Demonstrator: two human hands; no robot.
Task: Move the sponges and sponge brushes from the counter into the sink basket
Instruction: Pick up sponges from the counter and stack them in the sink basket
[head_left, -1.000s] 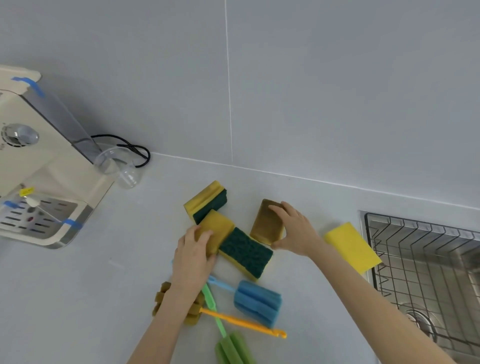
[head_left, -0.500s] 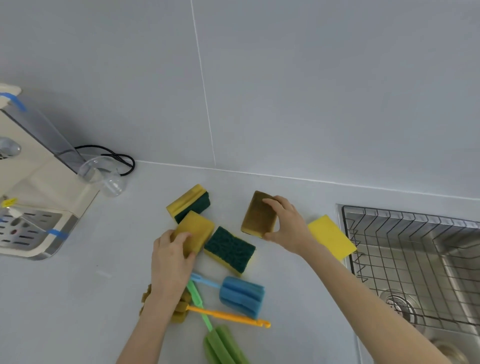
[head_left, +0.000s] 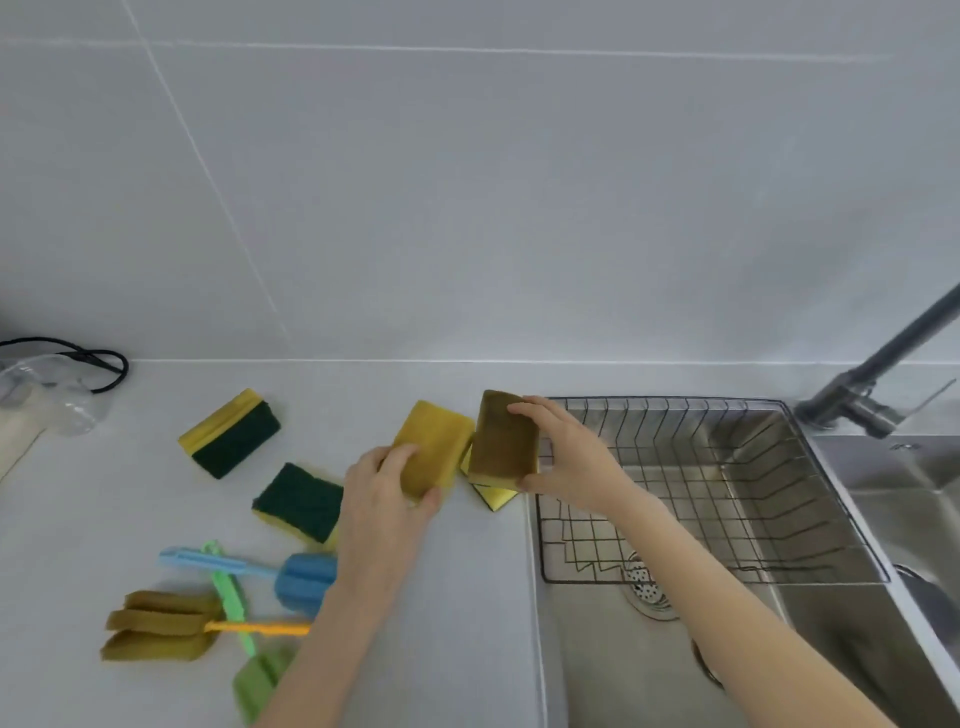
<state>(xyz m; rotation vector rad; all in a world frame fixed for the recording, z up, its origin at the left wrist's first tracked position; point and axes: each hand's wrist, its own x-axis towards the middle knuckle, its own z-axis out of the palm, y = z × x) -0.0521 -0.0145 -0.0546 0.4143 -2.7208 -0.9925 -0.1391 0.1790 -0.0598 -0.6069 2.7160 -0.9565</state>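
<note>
Matt, porous ochre foam sponge (head_left: 430, 453) in my left hand (head_left: 382, 506); browner, duller rectangular foam sponge (head_left: 503, 442) in my right hand (head_left: 569, 457). Thin metal wire basket (head_left: 727, 499), brushed stainless steel sink (head_left: 883, 525), smooth matt white counter (head_left: 457, 623), rough dark green scouring pad (head_left: 301, 501).

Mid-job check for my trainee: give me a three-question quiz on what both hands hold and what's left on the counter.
1. True or false: the wire sink basket already holds a sponge.
2. Which hand grips the brownish sponge at the basket's edge: A) left hand, B) right hand?
3. Fill in: the left hand holds a ____ sponge.

Key
1. False; only bare wire shows.
2. B.
3. Yellow. On the counter lie two green-and-yellow scouring sponges, a yellow sponge partly hidden under the brownish one, and the blue, green and brown sponge brushes.
</note>
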